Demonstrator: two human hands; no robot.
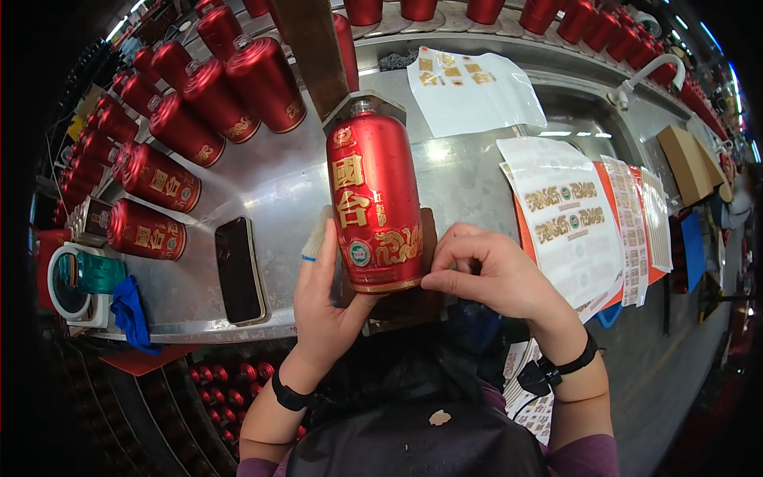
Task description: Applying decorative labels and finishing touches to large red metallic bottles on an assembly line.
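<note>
A glossy red bottle with gold characters, a gold dragon pattern and a small green round emblem leans upright in front of me, its clear neck at the far end. My left hand grips its lower left side, thumb under the base; a pale cloth cot with a blue edge covers one fingertip. At the bottle's lower right edge is my right hand, its fingers curled in a pinch and the thumb at or touching the bottle. Whatever the pinch may hold is too small to see. Behind the bottle stands a brown post.
Red bottles crowd the left of the metal bench, near a black phone. Gold sticker sheets lie at right, another sheet farther back by a sink with a white faucet. A blue cloth hangs at the left edge.
</note>
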